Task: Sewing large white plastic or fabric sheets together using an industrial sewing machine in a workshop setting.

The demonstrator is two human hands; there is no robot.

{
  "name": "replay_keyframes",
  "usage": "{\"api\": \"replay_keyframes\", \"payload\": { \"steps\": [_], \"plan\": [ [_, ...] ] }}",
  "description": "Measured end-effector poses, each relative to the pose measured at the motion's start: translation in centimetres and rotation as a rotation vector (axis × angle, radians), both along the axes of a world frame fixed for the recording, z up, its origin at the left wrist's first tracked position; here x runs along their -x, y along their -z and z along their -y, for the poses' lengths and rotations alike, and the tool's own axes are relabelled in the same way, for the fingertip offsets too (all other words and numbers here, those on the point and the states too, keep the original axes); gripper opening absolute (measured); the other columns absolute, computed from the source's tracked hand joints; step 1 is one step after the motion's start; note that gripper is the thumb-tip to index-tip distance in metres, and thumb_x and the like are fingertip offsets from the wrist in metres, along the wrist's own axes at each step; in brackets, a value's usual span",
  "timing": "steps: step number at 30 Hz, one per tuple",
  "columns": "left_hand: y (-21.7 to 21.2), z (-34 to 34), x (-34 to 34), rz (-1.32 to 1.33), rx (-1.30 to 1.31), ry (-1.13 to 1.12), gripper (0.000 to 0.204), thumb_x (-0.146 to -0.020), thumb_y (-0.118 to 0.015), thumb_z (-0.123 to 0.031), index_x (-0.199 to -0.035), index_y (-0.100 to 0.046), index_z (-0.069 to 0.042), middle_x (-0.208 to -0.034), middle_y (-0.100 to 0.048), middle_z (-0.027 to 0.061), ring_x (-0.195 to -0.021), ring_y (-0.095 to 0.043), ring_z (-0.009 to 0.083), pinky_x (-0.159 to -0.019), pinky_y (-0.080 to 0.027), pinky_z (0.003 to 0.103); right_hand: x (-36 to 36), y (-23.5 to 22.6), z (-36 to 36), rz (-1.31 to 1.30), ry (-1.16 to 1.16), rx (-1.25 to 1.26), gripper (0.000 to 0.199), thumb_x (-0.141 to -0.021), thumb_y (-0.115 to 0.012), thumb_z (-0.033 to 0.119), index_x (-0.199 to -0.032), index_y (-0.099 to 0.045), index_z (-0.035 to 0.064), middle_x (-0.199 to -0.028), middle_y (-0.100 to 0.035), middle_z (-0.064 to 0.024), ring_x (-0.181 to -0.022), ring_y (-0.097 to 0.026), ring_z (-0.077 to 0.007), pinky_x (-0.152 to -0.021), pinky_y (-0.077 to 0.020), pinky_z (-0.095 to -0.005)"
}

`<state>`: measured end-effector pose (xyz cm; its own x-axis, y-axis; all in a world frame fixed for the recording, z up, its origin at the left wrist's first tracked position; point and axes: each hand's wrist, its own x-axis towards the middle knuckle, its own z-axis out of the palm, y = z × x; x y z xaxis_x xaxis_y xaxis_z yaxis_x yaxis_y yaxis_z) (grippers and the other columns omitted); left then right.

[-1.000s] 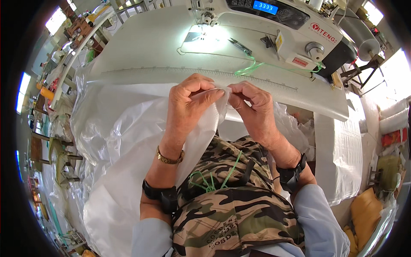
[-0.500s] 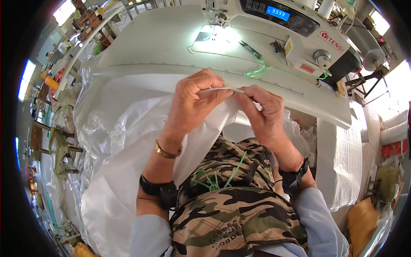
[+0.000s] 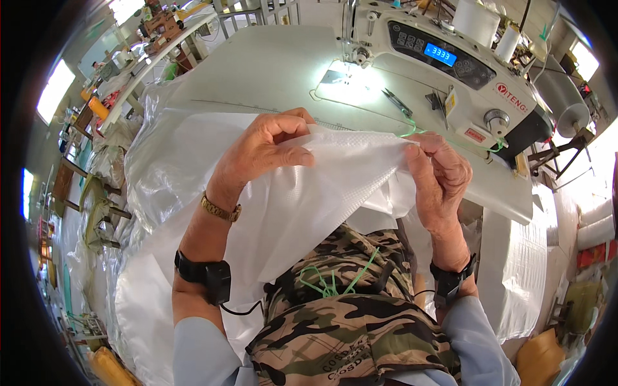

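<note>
A sheet of white woven fabric (image 3: 341, 161) is stretched between my two hands in front of the sewing table. My left hand (image 3: 267, 145) pinches its upper edge, thumb in front and fingers curled behind. At the fabric's right corner, my right hand (image 3: 438, 177) is closed with thumb and forefinger on the edge. The rest of the fabric hangs down to the left over my lap. Beyond my hands stands a white sewing machine (image 3: 444, 58), its lamp lighting the needle area. Thread snips (image 3: 398, 103) with a green cord lie on the table right of the needle.
The sewing table (image 3: 270, 64) has a ruler scale along its near edge. Clear plastic film (image 3: 154, 167) bunches at the left. A stack of white sheets (image 3: 512, 270) stands at the lower right. Thread cones (image 3: 476, 22) rise behind the machine. Green cord (image 3: 331, 283) lies on my camouflage apron (image 3: 347, 321).
My hands have moved apart, left hand leftward and right hand rightward, spreading the fabric edge between them. The machine and table now appear farther right in view.
</note>
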<state>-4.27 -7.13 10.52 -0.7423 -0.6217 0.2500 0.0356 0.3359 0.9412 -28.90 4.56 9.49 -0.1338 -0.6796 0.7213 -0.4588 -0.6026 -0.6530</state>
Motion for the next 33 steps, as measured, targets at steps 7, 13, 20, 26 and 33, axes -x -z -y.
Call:
{"api": "replay_keyframes", "payload": {
  "steps": [7,13,20,26,33],
  "plan": [
    [-2.4,0.6,0.9,0.135,0.532,-0.291,0.042,-0.077,-0.082,-0.021,-0.071,-0.045,-0.001,-0.074,-0.040,-0.0003,-0.064,-0.037,0.0090,-0.057,-0.032,0.028,-0.7,-1.1,0.4,-0.072,0.036,0.029,0.007,-0.090,-0.063,0.005,-0.091,-0.063,-0.0022,-0.075,-0.064,-0.0067,-0.064,-0.054,-0.0105,-0.058,-0.0424,-0.0229],
    [-5.2,1.2,-0.2,0.075,0.645,-0.208,0.044,-0.078,-0.081,-0.022,-0.070,-0.042,-0.004,-0.067,-0.036,-0.0018,-0.060,-0.033,0.0078,-0.053,-0.031,0.026,-0.4,-2.8,1.4,-0.022,0.123,0.120,0.011,-0.096,-0.059,0.007,-0.093,-0.062,-0.0033,-0.070,-0.055,0.0003,-0.063,-0.043,-0.0050,-0.057,-0.0361,-0.0189],
    [-5.2,1.8,0.0,-0.071,0.380,-0.163,0.041,-0.082,-0.078,-0.019,-0.066,-0.043,-0.006,-0.064,-0.039,-0.0068,-0.057,-0.032,0.0028,-0.047,-0.028,0.023,-1.2,-3.8,1.5,0.097,-0.009,0.092,0.011,-0.097,-0.057,0.007,-0.096,-0.062,-0.0034,-0.074,-0.055,0.0040,-0.067,-0.041,-0.0036,-0.060,-0.0356,-0.0172],
    [-7.1,1.0,0.0,0.113,0.713,-0.398,0.031,-0.083,-0.076,-0.011,-0.070,-0.049,-0.003,-0.070,-0.045,-0.0014,-0.060,-0.039,0.0064,-0.053,-0.033,0.024,-1.2,-4.5,1.6,-0.089,0.067,0.118,0.008,-0.095,-0.058,0.005,-0.095,-0.061,-0.0026,-0.071,-0.053,0.0010,-0.063,-0.043,-0.0055,-0.057,-0.0366,-0.0196],
    [-9.4,-2.0,2.3,0.178,1.628,-0.587,0.026,-0.083,-0.069,-0.012,-0.107,-0.068,-0.003,-0.076,-0.061,0.0102,-0.068,-0.058,0.0275,-0.065,-0.046,0.036,-2.2,-5.9,1.3,-0.243,0.133,0.118,0.006,-0.091,-0.060,0.001,-0.097,-0.061,0.0001,-0.071,-0.056,-0.0085,-0.057,-0.049,-0.0168,-0.056,-0.0418,-0.0266]
  ]
}}
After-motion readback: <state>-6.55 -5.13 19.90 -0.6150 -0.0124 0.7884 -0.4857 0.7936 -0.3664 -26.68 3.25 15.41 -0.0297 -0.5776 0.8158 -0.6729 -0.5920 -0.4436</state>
